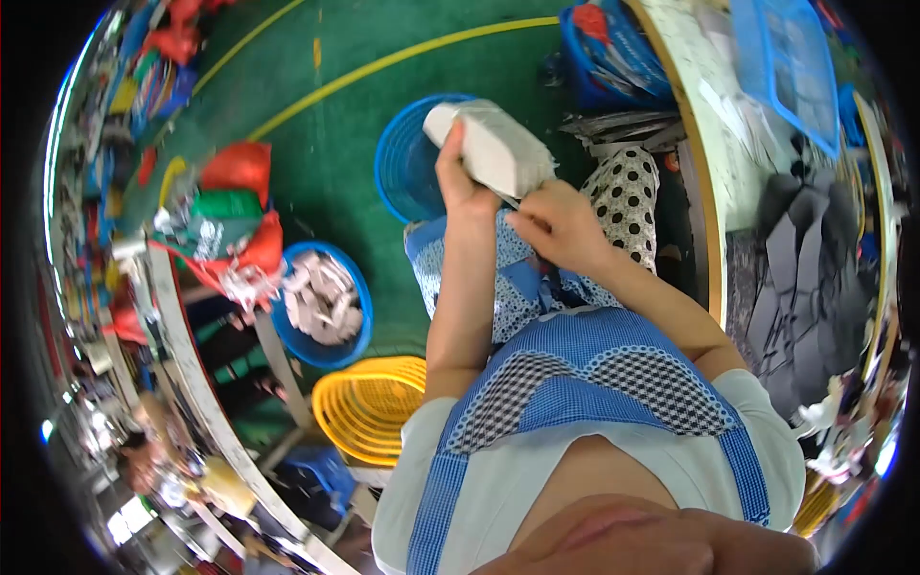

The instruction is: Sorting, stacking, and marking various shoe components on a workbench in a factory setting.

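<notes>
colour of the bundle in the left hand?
The bundle is off-white; the head view shows it best.

Pale bundle (491, 149): matt, smooth broad side, rougher at near right end; material unclear. Far blue basket (391, 172): plastic, slight gloss. Near left, yellow basket (356, 443): slatted plastic, smooth. Apron (604, 393): woven cloth, matt. Left, red bag (238, 171): thin plastic, creased, shiny. Far right, blue crate (788, 72): translucent plastic, glossy. Floor (335, 158): smooth, faint sheen.

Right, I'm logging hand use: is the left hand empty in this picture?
No, the left hand holds a pale bundle, seen partly in front of the round blue basket.
</notes>
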Motion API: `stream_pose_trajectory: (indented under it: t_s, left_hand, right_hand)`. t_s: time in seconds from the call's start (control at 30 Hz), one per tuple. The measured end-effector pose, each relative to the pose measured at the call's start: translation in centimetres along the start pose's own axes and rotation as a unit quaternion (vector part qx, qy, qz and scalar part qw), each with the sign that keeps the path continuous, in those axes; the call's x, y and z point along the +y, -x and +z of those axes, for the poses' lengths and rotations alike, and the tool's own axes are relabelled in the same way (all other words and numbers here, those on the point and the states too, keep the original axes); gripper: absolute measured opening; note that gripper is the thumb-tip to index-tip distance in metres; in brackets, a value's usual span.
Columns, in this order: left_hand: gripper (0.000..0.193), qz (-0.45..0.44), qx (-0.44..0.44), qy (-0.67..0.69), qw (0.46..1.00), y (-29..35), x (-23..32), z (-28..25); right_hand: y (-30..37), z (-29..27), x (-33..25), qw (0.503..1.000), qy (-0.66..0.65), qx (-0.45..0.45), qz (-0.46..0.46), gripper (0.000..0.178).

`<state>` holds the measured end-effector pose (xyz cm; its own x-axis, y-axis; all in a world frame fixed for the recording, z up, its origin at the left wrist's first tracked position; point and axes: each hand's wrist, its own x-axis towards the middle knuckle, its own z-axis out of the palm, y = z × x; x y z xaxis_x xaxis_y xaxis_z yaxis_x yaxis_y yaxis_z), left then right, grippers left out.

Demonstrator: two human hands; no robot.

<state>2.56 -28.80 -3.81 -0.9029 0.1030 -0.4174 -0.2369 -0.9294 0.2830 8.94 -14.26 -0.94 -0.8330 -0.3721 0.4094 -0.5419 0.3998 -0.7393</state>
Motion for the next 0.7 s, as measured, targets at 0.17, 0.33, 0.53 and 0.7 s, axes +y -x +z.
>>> stream_pose_trajectory:
  t_s: [0.17,0.33,0.53,0.7]
  left_hand:
    - [0.037,0.076,0.017,-0.048,0.996,1.4,-1.6,-0.1]
    - [0.062,-0.036,-0.229,0.110,0.966,2.4,-0.8,1.2]
    - [0.075,-0.007,-0.198,-0.161,0.967,3.4,-8.1,5.3]
    - [0.072,-0.052,-0.214,-0.128,0.967,2.8,-10.4,7.0]
  right_hand:
    - [3.1,1.7,-0.8,0.996,-0.034,0.080,0.017,0.020]
    - [6.3,0.2,0.1,0.980,-0.160,0.112,0.027,0.016]
    - [4.2,-6.3,4.0,0.808,-0.458,0.280,0.242,0.022]
    - [6.7,-7.6,4.4,0.878,-0.400,0.225,0.137,0.021]
